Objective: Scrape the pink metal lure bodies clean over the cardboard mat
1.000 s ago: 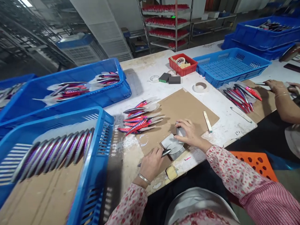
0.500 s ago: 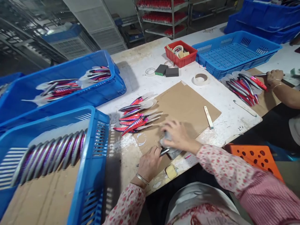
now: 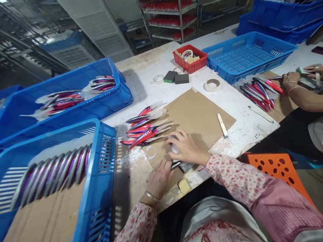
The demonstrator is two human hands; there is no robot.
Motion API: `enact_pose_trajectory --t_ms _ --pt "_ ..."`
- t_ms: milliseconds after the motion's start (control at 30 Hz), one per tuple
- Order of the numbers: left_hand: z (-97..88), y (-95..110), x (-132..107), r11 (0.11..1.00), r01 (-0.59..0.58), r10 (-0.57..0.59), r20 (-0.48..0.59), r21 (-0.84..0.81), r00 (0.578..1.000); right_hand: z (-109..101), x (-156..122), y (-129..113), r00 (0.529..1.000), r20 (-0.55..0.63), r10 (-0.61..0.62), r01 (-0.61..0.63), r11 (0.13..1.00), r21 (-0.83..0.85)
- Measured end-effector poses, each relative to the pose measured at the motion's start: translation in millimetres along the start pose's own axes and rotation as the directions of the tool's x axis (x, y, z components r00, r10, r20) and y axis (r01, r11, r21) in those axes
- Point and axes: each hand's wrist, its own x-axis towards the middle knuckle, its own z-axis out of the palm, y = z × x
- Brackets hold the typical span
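The white table point(image 3: 156, 95) runs out past the cardboard sheet point(image 3: 204, 112) on every side, its near edge leaving only a narrow strip before the sheet, its far edge well beyond. The sheet's far half is bare brown board, with open room up to its far corner. Left of the sheet, the slotted blue basket point(image 3: 107, 132) holds a leaning row of fish-shaped pieces point(image 3: 55, 174); behind that basket, also left of the sheet, the deep blue bin point(image 3: 106, 107) carries two loose heaps of similar ones. Beyond the sheet to the right is the light-blue basket point(image 3: 259, 67), its perforated floor showing. The red bin point(image 3: 195, 66), beyond the sheet's far corner, contains tape and pale blocks. A red-and-silver pile point(image 3: 142, 129) overlaps the sheet's left edge. Over the sheet's near-left part, the right hand point(image 3: 188, 148) curls around a pale grey piece point(image 3: 173, 148) (blurred, so its shape is unclear), while the left hand point(image 3: 159, 179), at the sheet's near-left edge, pinches a dark slender piece point(image 3: 176, 164) lying just beneath the right hand
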Motion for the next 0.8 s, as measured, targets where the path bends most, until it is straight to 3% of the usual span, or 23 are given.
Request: enact_pose_trajectory --t_ms 133,333,500,667,800 --pt "-3.8 1.7 0.8 1.000 -0.017 0.017 0.030 -0.005 0.999 -9.7 -7.8 16.4 0.992 0.024 0.125 -0.124 0.992 -0.014" --pt "-7.5 2.2 0.7 0.999 0.011 -0.013 0.065 0.030 0.998 -0.5 -3.9 1.9 0.999 -0.045 -0.015 0.015 1.000 -0.003" --pt "-0.7 -1.1 0.5 0.999 -0.038 0.037 0.038 0.024 0.999 -7.0 -12.5 21.3 0.993 -0.040 0.114 -0.115 0.993 -0.006" --pt "-1.0 -1.7 0.4 0.999 -0.016 0.015 0.012 0.038 1.000 6.3 2.1 -1.4 0.999 -0.021 -0.032 0.032 0.999 0.000" --pt "0.1 -3.3 0.4 0.999 -0.045 0.045 0.004 0.016 0.999 -3.6 -7.1 15.3 0.999 -0.028 0.020 -0.020 1.000 0.024"
